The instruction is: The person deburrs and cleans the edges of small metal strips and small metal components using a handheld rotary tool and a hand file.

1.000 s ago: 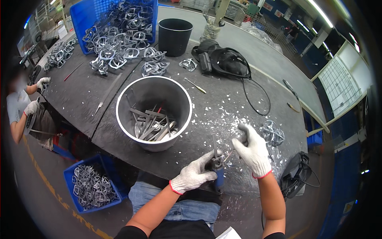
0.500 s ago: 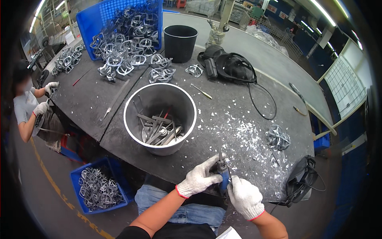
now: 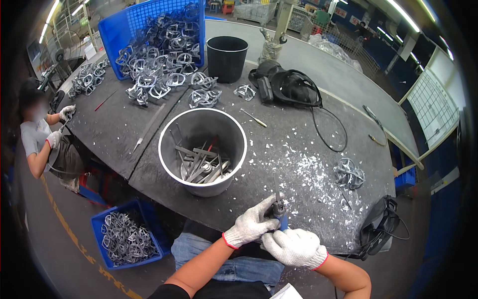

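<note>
A blue hand-held power file [image 3: 283,221], with a dark collar and a thin flat blade pointing away from me, is held at the table's near edge. My left hand [image 3: 251,222], in a white knit glove with red trim, wraps round its front by the collar. My right hand [image 3: 297,247], gloved alike, is closed over the tool's near end and hides most of the blue body. No workpiece touches the blade. Right of the tool, a silver metal cage-like part [image 3: 349,174] lies on the table among white chips.
A dark bucket [image 3: 211,190] of files and metal tools stands left of my hands. Behind it are a black bin [image 3: 226,60] and a tipped blue crate [image 3: 113,35] spilling metal parts. A black headband visor [image 3: 294,87] lies right. A co-worker [image 3: 37,132] works at left.
My right hand has shifted left and closed over the near end of the power file, covering more of its blue body. My left hand keeps its grip. The view has shifted slightly.
</note>
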`<state>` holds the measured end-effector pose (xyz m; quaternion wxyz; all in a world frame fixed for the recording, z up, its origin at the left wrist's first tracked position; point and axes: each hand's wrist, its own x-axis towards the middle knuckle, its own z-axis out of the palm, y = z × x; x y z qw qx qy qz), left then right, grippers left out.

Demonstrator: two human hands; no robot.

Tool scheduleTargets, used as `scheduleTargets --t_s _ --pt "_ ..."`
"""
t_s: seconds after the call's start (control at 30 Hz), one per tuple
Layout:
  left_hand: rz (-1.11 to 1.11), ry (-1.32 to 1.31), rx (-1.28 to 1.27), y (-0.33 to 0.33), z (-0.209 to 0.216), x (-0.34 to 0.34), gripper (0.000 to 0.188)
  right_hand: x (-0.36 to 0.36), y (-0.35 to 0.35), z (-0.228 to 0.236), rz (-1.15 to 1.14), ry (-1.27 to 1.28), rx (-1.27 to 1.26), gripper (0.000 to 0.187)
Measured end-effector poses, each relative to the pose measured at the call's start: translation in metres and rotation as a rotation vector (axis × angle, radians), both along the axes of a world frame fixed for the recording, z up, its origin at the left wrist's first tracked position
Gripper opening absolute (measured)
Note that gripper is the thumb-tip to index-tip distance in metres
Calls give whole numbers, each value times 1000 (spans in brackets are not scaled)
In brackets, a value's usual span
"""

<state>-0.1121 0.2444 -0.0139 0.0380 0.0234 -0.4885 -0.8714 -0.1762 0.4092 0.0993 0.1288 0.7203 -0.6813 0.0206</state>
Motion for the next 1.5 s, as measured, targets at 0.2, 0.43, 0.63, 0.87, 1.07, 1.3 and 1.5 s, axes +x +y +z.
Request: scheduleTargets --t_s 0.2,0.43,0.63,0.87,1.07,1.3,1.5 --pt "-31 56 237 0 -22 1 81 -14 -50 43 -33 -200 86 24" --pt "189 263 -930 1 -29 -1 53 -27 -70 41 -111 -350 55 30" --pt "109 -16 -837 -1 -17 1 39 -27 -72 37 -264 -314 185 34" --pt "471 151 -1315 28 -59 -12 53 -31 -80 52 -142 -334 286 35" --pt "565 -124 -1095 40 -35 -22 32 -44 -67 26 -138 -295 256 32" --pt "653 36 -1018 49 -49 -30 37 -37 -68 15 -128 -315 223 34" --pt "682 -28 -35 60 -40 -35 43 -33 -71 1 -149 -283 116 38"
